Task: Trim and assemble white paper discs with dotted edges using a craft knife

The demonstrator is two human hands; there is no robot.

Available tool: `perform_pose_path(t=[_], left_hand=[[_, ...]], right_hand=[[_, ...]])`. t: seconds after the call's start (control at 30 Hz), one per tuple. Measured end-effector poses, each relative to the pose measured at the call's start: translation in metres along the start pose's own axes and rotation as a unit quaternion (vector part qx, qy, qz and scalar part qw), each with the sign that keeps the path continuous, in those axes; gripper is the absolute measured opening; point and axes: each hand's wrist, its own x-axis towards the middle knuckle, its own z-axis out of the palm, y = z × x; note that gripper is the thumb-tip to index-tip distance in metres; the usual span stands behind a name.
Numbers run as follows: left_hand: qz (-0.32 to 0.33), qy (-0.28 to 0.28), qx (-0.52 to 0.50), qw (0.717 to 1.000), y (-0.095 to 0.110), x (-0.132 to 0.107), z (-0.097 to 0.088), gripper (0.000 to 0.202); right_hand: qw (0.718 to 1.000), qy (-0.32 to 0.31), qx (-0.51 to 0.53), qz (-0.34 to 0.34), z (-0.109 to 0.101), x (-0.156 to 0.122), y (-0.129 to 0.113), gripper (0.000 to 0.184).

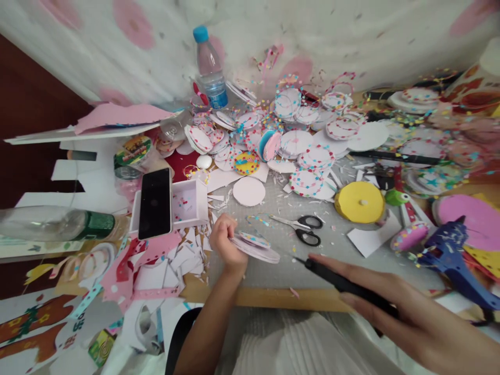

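My left hand is closed on the edge of a stack of white discs, held tilted above the grey mat. Blue, red and yellow confetti trims a smaller disc on top of it. In my right hand is a black-handled tool with a thin pointed tip; its exact kind is not clear. The tip points left toward the discs, a short gap away from them. Just beyond lie black-handled scissors, with a thin confetti strand near their blades. A plain white disc rests farther back.
Many confetti-trimmed discs are heaped at the back, by a water bottle. A phone lies across a white box on the left. At right are a yellow disc and a blue glue gun. Paper scraps litter the table.
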Motion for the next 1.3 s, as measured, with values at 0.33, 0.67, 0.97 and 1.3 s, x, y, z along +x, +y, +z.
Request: perform_pose_path(t=[0.33, 0.67, 0.97, 1.3], left_hand=[[0.034, -0.148, 0.062, 0.987, 0.005, -0.021, -0.029, 0.034], [-0.006, -0.28, 0.119, 0.953, 0.009, -0.052, -0.044, 0.038], [-0.25, -0.229, 0.049, 0.94, 0.024, -0.07, -0.039, 0.037], [0.037, -0.321, 0.213, 0.922, 0.054, -0.064, -0.04, 0.084]], right_hand=[[0.97, 0.128, -0.197, 0.064, 0.048, 0.016, 0.056, 0.045], [0.985, 0.156, 0.013, -0.073, 0.063, 0.02, 0.002, 0.039], [0.982, 0.121, 0.146, 0.005, 0.078, 0.027, 0.008, 0.059], [0.947, 0.121, 0.295, 0.048, 0.089, 0.026, 0.009, 0.057]])
